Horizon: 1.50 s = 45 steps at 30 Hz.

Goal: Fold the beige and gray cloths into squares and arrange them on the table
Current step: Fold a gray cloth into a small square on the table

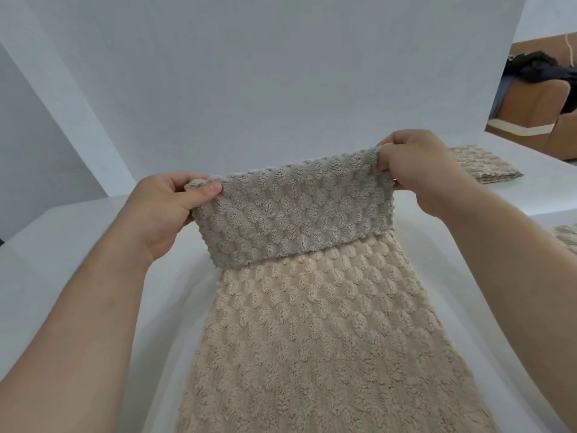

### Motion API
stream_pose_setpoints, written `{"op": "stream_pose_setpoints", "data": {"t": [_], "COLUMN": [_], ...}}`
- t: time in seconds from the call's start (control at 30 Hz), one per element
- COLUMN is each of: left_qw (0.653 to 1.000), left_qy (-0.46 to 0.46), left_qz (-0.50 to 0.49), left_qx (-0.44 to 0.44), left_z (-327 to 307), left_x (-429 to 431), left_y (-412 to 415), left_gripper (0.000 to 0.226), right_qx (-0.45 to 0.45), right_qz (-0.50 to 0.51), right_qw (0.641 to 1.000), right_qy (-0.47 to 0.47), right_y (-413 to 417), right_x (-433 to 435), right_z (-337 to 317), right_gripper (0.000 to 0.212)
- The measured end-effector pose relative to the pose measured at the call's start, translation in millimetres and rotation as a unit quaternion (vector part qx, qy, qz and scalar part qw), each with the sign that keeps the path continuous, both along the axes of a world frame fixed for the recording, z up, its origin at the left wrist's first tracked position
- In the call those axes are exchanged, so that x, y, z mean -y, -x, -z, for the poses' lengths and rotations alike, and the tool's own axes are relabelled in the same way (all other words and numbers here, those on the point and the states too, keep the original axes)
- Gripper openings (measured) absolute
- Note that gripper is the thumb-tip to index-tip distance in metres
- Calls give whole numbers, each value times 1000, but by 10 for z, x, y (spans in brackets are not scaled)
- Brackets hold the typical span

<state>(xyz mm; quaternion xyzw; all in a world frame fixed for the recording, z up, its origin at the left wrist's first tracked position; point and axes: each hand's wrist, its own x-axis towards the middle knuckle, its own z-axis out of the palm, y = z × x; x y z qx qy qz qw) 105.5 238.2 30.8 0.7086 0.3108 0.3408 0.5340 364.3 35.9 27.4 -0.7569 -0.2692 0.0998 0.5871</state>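
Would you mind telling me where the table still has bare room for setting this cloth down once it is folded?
The white table is bare left of the beige cloth, beyond the left hand. The right side is crowded: a folded cloth lies past the right hand, another at the right edge.

A staged recording set: white backdrop panels [249, 73] enclose a white table [62, 276].

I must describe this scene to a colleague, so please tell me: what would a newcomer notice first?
First, the two hands, left hand and right hand, pinching the top corners of a plush cloth at centre, its gray side folded over the beige. Then a folded cloth lying on the white table at right.
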Motion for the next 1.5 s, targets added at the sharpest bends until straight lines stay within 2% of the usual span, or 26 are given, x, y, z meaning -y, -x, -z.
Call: {"op": "stream_pose_setpoints", "data": {"t": [0.07,0.17,0.4,0.63,0.73,0.77,0.93,1.13,1.27,1.33,1.5], "left_qw": [999,996,977,972,974,975,966,953,926,917,865], "left_qy": [-26,-69,-198,-212,-206,-202,-240,-277,-329,-343,-419], "left_qz": [-10,-22,-83,-101,-97,-91,-85,-91,-108,-104,-134], "left_qx": [19,43,-2,-20,-15,-12,-42,-85,-147,-177,-240], "left_z": [-23,-60,-80,-65,-68,-71,-102,-148,-177,-182,-131], "left_x": [-2,25,18,56,47,50,119,206,318,382,434], "left_y": [19,38,45,11,38,45,51,71,41,23,-47], "left_gripper": [16,7,20,23,21,21,21,27,15,25,71], "right_qx": [2,12,51,-18,-16,-8,68,139,185,203,260], "right_qz": [14,52,83,20,-20,-38,-124,-108,-86,-84,-90], "right_qw": [1000,998,994,997,998,998,988,981,974,969,949], "right_qy": [-4,-34,-44,-75,-59,-40,64,76,99,117,154], "right_y": [17,46,136,154,144,143,197,236,293,328,400], "right_x": [1,1,14,31,43,53,94,133,143,145,136], "right_z": [-8,-24,-62,-62,-64,-65,-69,-123,-164,-187,-245], "right_gripper": [23,24,22,22,13,11,30,23,22,23,29]}}
